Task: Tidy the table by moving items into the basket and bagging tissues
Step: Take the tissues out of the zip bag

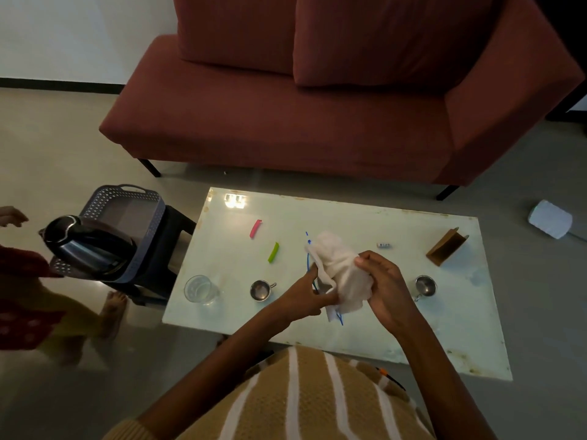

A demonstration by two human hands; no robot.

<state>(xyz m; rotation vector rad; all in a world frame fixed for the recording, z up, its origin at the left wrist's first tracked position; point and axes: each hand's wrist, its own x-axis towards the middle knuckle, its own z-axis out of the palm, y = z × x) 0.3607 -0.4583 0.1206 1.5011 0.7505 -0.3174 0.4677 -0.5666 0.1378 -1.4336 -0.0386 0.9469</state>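
Note:
At the table's middle, my left hand (309, 290) pinches the blue-edged rim of a clear zip bag (333, 314). My right hand (379, 284) presses a bunch of white tissues (336, 265) against the bag's mouth; how far the tissues sit inside is unclear. A grey perforated basket (127, 201) rests on a dark stool left of the table, with a black-and-steel kettle (89, 246) tipped over its near rim.
On the white table (444, 328) lie a pink clip (255, 228), a green clip (273, 252), a glass (200, 289), two small steel cups (260, 289) (425, 285), a brown holder (446, 246) and a tiny white item (383, 245). A second person's foot (112, 309) is at left. A red sofa stands behind.

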